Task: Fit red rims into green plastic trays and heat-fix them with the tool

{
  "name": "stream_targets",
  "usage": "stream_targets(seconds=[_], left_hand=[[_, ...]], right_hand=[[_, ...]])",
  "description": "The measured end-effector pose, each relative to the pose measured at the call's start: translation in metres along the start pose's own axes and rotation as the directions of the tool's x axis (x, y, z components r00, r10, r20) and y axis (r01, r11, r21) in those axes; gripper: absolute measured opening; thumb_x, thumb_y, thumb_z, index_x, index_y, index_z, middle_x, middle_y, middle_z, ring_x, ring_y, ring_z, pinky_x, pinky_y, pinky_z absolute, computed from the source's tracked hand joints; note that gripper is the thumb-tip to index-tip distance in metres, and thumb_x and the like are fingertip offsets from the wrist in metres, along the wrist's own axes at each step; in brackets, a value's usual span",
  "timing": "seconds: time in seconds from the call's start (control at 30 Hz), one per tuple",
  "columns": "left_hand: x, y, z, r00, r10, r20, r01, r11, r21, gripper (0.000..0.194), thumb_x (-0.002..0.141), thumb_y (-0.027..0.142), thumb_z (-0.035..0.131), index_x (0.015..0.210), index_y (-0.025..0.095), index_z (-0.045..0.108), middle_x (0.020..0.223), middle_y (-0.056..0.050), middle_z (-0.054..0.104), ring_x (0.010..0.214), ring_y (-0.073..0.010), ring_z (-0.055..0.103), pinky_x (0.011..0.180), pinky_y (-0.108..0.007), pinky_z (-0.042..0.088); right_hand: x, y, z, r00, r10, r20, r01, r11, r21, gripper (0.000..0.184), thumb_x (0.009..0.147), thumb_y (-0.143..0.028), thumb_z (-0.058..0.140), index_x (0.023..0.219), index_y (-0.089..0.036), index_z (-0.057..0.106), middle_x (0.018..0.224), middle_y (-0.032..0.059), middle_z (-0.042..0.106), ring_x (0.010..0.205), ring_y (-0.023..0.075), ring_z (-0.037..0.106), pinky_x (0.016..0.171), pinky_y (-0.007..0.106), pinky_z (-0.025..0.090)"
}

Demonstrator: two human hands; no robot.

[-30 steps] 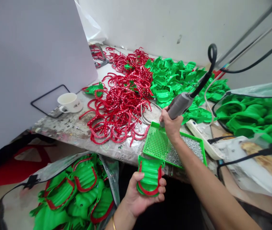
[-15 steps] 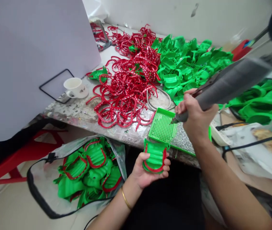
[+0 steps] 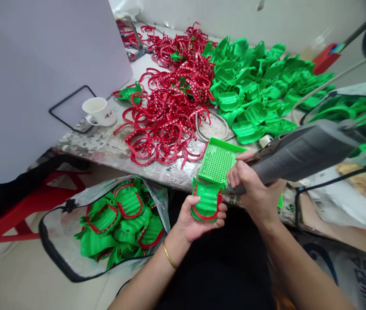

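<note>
My left hand [image 3: 193,219] holds a ribbed green plastic piece [image 3: 207,200] with a red plastic band [image 3: 206,216] fitted around its edge. My right hand [image 3: 254,187] grips a grey handheld rotary tool [image 3: 302,153], and its narrow tip [image 3: 231,189] sits at the right edge of the green piece. Whether the tip touches the piece is hidden by my fingers. A green perforated tray [image 3: 217,160] lies on the table edge just beyond both hands, and my right hand covers its near corner.
Behind the tray lie a heap of perforated red bands [image 3: 166,122] and a heap of green pieces [image 3: 254,90]. A white mug [image 3: 99,111] stands at left on the foil-covered table [image 3: 95,148]. A clear bag [image 3: 120,224] of assembled pieces sits below, near a red stool [image 3: 31,215].
My right hand has moved left over the tray, bringing the tool tip up to the green piece. My left hand still holds the piece. The view has shifted slightly.
</note>
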State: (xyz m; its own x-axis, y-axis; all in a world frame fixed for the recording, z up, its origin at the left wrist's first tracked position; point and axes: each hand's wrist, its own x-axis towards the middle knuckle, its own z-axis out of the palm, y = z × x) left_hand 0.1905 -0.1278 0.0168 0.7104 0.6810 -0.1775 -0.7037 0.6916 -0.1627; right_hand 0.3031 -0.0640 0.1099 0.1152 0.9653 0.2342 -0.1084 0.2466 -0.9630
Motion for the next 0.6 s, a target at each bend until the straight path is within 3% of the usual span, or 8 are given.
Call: stream_targets(seconds=[0.43,0.6], left_hand=[[0.001,0.0,0.0,1.0,-0.006,0.006,0.006,1.0,-0.009,0.058,0.07,0.037,0.05,0.116,0.001,0.05,0.094,-0.013,0.049,0.081,-0.0191,0.046,0.072,-0.027,0.034],[0.001,0.0,0.0,1.0,-0.018,-0.001,0.018,0.999,-0.032,0.056,0.069,0.036,0.051,0.115,0.003,0.05,0.093,-0.012,0.049,0.081,-0.019,0.046,0.071,-0.026,0.034]], right_hand=[[-0.008,0.01,-0.003,1.0,0.023,-0.001,-0.023,0.999,0.044,0.01,0.08,-0.02,0.062,0.083,-0.017,0.053,0.057,-0.0053,0.047,0.045,0.0082,0.047,0.045,0.024,0.04],[-0.012,0.012,-0.005,1.0,-0.021,0.0,0.021,0.997,0.078,0.008,0.081,-0.016,0.061,0.081,-0.017,0.053,0.054,-0.0054,0.046,0.044,0.0089,0.047,0.045,0.025,0.04]])
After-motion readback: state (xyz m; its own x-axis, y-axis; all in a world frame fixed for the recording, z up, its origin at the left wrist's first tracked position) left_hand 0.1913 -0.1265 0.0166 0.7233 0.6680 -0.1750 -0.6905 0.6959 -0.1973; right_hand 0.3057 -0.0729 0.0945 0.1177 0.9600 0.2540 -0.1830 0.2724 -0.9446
